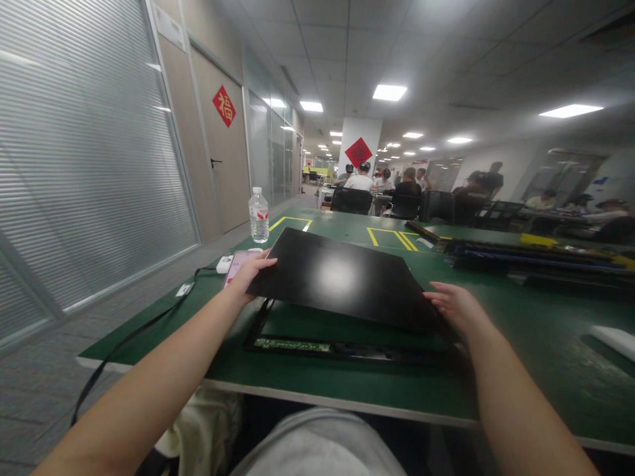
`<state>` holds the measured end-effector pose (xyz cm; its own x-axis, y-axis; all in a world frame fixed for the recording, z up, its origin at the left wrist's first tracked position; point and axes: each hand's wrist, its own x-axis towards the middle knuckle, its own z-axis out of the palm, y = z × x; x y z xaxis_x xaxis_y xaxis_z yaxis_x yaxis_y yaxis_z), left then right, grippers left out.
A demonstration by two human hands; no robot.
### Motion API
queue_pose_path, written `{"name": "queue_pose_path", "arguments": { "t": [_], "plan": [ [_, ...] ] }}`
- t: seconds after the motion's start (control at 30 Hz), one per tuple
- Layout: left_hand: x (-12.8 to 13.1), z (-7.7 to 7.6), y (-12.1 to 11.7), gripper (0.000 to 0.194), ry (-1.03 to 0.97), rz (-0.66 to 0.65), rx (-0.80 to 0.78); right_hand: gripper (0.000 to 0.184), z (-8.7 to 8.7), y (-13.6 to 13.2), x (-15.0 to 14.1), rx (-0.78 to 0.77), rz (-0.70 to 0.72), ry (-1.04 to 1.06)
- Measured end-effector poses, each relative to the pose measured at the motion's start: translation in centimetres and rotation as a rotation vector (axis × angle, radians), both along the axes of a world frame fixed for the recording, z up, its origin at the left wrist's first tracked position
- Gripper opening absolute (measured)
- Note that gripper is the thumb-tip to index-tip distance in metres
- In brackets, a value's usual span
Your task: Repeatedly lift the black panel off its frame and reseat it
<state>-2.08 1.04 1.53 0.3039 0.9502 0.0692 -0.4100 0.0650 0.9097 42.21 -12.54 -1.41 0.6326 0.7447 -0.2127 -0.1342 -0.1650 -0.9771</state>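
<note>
A thin black display panel is held tilted above the green table, its glossy face catching a bright reflection. Along its left edge my left hand is closed, thumb on top. My right hand is at the opposite edge, with fingertips against the panel's side; its lower fingers are partly hidden and blurred. Beneath the panel lies a black rectangular frame, partly covered. A strip of green circuit board shows along the frame's near side.
A water bottle and a phone stand and lie at the left, near a white plug with a black cable. Stacked dark strips lie at the right, beyond a white object. Several people sit farther back.
</note>
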Motion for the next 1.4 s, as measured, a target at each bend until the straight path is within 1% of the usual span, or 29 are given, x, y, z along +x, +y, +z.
{"name": "queue_pose_path", "arguments": {
  "t": [0.1,0.3,0.4,0.53,0.7,0.77,0.93,1.03,1.13,1.27,1.4],
  "plan": [
    [0.1,-0.5,0.2,0.058,0.046,0.013,0.0,0.027,-0.2,0.2,0.2,-0.066,-0.053,-0.107],
    [0.4,-1.0,0.2,0.062,0.158,0.067,-0.045,0.026,-0.7,0.5,0.2,-0.132,-0.08,-0.233],
    [0.6,-0.9,-0.1,0.06,0.192,0.072,-0.058,0.024,-0.8,0.4,0.3,-0.157,-0.081,-0.275],
    [0.8,-0.5,-0.5,0.052,0.215,0.084,-0.081,0.022,-0.8,0.2,0.3,-0.194,-0.09,-0.326],
    [1.0,-0.6,-0.4,0.036,0.248,0.06,-0.068,0.025,-0.8,0.1,0.0,-0.206,-0.099,-0.379],
    [1.0,-0.8,-0.2,0.033,0.27,0.049,-0.054,0.025,-0.7,0.0,-0.2,-0.218,-0.096,-0.388],
    [1.0,-1.0,-0.1,0.036,0.312,0.068,-0.047,0.023,-0.3,-0.2,-0.6,-0.233,-0.109,-0.399],
    [1.1,-1.0,-0.2,0.041,0.326,0.075,-0.059,0.025,-0.3,-0.4,-0.5,-0.217,-0.118,-0.423],
    [1.3,-1.1,-0.3,0.041,0.34,0.069,-0.058,0.025,-0.4,-0.4,-0.2,-0.199,-0.121,-0.448],
    [1.4,-1.3,-0.3,0.04,0.352,0.024,-0.039,0.025,-0.7,-0.3,0.1,-0.201,-0.106,-0.492],
    [1.4,-1.6,-0.1,0.039,0.354,0.035,-0.029,0.024,-1.1,-0.1,0.5,-0.21,-0.103,-0.53]
  ]
}}
